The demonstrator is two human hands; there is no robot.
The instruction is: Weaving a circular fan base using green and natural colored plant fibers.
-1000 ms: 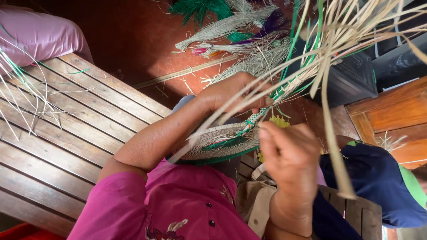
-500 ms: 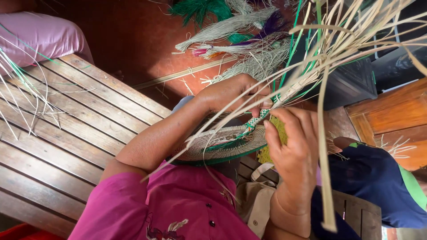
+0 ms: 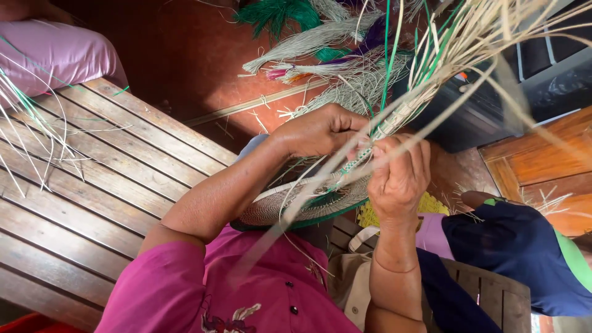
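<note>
Work in hand: weaving pale and green strands into the rim of a round woven piece [image 3: 296, 206] that lies across the person's lap, between both forearms.
Left hand [image 3: 320, 129]: fingers curled shut, pinching the woven edge where the loose strands [image 3: 444, 55] fan out and away.
Right hand [image 3: 399, 176]: closed around a few pale strands just beside the left hand, thumb pressing them.
Doing it well: keep the left pinch tight on the last stitch so it does not slacken; draw one strand at a time, flat and untwisted.
Risk: long strands may tangle or kink.
Nearby: slatted wooden table [image 3: 92, 185]; dyed fibre bundles [image 3: 320, 37] on the floor.
</note>
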